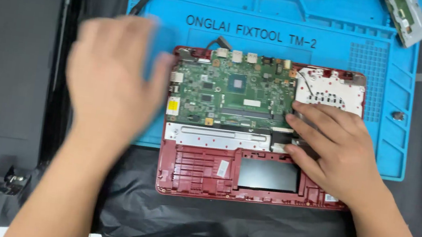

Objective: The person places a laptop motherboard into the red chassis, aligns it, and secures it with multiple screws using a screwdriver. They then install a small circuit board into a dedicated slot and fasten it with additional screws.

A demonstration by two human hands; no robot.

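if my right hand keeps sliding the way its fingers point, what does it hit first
Probably the green circuit board. The right hand rests on the open red laptop base, fingers aimed up and left, fingertips at the board's right edge. Height above it is hard to judge.

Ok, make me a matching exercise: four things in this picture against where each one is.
Things:
1. right hand
2. left hand
3. circuit board
4. blue mat

Places:
A. under the laptop's upper half
B. blurred, above the mat's left edge
C. inside the red laptop shell
D. resting on the laptop's right side

Pairs: 1-D, 2-B, 3-C, 4-A
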